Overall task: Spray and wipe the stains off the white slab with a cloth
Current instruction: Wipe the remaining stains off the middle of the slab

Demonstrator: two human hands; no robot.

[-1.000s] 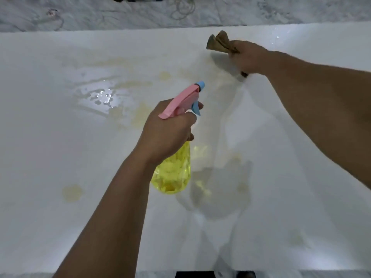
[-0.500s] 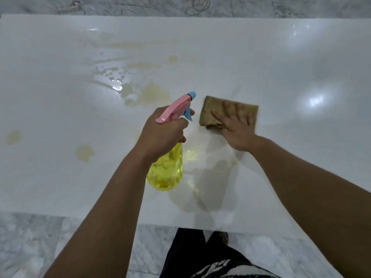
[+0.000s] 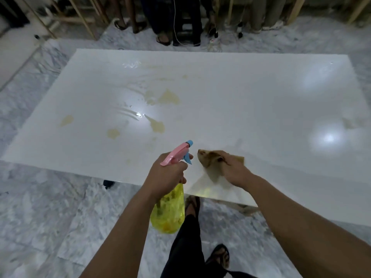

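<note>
The white slab (image 3: 251,101) lies flat, low over the marble floor. Several yellowish stains (image 3: 168,97) and a wet streak mark its left and middle parts. My left hand (image 3: 166,175) grips a yellow spray bottle (image 3: 168,213) with a pink head and blue nozzle, held over the slab's near edge, nozzle pointing away from me. My right hand (image 3: 232,171) presses a brown cloth (image 3: 208,157) onto the slab close to its near edge, just right of the bottle.
Grey marble floor (image 3: 50,217) surrounds the slab. Legs and feet of people (image 3: 162,23) and a white cable stand beyond the far edge, with wooden frames (image 3: 80,19) at the back left. My own legs and sandalled feet (image 3: 218,255) are below the near edge.
My right hand has dragged the cloth from the far part of the slab back to its near edge. The view has pulled back and now takes in the whole slab.
</note>
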